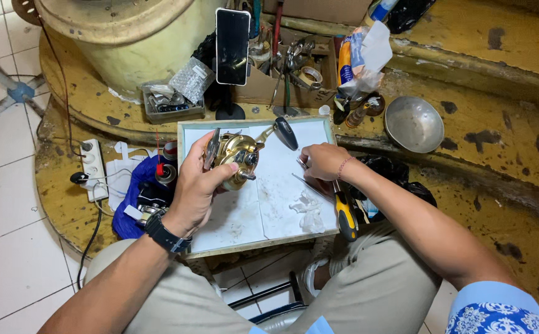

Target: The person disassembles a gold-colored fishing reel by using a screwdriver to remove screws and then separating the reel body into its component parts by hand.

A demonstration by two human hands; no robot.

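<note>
- Left hand: fingers closed around a gold fishing reel, held up off the white work tray near its upper-left part. A black wristwatch sits on this wrist.
- Reel: round gold body, 1 crank arm reaching up and right to a dark handle knob; a short shaft projects from the side turned toward the right hand.
- Right hand: resting at the tray's right side, fingers curled onto a thin metal tool — whether tweezers or a pick cannot be told. The grip looks closed on it, though the fingertips are hidden beneath the hand.
- A yellow-and-black screwdriver lies at the tray's right edge, just below the right wrist.
- Tray surface: stained white lining with a crumpled bit of clear film near the right hand.
- Left of the tray: a blue cloth carrying small parts, a spray can with a red nozzle, a white power strip.
- Behind the tray: a phone upright on a stand, a cardboard box of tools, a small tray of metal parts, a steel bowl to the right — all on a worn yellow platform.
</note>
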